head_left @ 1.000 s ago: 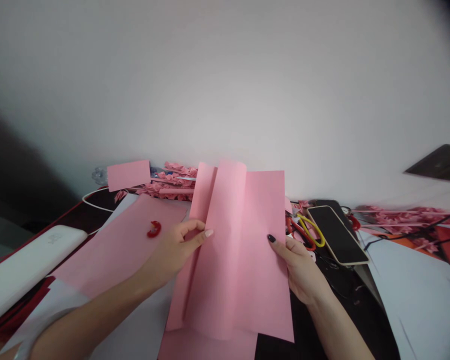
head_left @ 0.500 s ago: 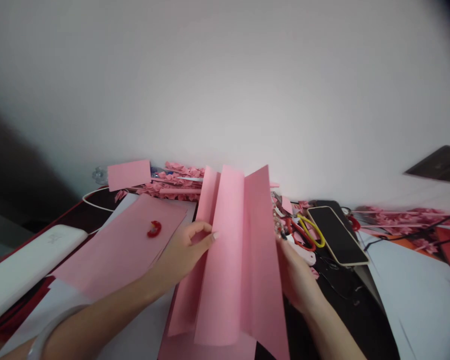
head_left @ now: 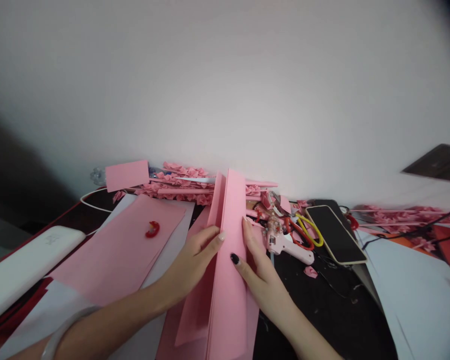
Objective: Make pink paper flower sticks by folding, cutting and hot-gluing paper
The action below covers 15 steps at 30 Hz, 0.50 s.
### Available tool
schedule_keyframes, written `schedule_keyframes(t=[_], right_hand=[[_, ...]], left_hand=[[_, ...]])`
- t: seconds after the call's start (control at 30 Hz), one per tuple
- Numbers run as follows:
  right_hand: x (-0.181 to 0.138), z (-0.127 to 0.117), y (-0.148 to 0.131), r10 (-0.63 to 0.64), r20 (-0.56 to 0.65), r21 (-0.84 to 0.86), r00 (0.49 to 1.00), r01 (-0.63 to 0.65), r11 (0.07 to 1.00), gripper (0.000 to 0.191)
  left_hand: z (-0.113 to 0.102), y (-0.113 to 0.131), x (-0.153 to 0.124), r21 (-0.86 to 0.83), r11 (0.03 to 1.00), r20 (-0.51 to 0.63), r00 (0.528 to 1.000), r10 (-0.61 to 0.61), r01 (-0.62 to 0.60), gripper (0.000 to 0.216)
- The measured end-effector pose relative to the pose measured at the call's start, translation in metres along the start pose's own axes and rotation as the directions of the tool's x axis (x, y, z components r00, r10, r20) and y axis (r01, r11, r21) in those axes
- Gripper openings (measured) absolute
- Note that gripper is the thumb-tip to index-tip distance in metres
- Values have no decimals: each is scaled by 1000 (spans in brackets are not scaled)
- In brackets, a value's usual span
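Note:
A long folded sheet of pink paper (head_left: 232, 295) stands between my two hands, its panels pressed close together and its left flap hanging partly apart. My left hand (head_left: 197, 252) pinches the fold's left edge between thumb and fingers. On the other side my right hand (head_left: 260, 272) grips the right edge, with the thumb on the front and the fingers along the side. Beneath the folded piece lies another flat pink sheet, mostly covered. Just beyond my right hand rests a pale pink glue gun (head_left: 290, 247).
Red-and-yellow-handled scissors (head_left: 311, 230) and a phone (head_left: 336, 235) lie to the right. Pink paper sheets (head_left: 112, 250) with a red tape dispenser-like piece (head_left: 152, 229) are at left, near a white power bank (head_left: 33, 270). Pink paper-flower stems (head_left: 183, 187) line the wall.
The right panel, which stood spread out, has been folded in against the middle. My right hand has moved left with it, uncovering the glue gun.

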State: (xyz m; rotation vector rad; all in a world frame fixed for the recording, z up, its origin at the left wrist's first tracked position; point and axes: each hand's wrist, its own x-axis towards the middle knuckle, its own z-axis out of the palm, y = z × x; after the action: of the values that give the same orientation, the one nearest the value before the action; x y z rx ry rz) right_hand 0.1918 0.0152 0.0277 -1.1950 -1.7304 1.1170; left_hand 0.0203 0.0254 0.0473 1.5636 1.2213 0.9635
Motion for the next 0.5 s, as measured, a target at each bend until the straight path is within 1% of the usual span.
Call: schedule_keyframes(t=[0.13,0.4,0.5], right_hand=[[0,2,2,0,-13,74,1000,1,997,65],[-2,4,-5,70,-35,226,997,-60,972,63],[-3,4,-2,79,-45,297,996,-62,953,61]], left_hand=[[1,-2,-1,6,1000,-1,1000,11,-11,33],[4,-3,-1,31,999,-34,999,33,-32,25],[4,-4,-2,49,999,-39,999,22,-20,23]])
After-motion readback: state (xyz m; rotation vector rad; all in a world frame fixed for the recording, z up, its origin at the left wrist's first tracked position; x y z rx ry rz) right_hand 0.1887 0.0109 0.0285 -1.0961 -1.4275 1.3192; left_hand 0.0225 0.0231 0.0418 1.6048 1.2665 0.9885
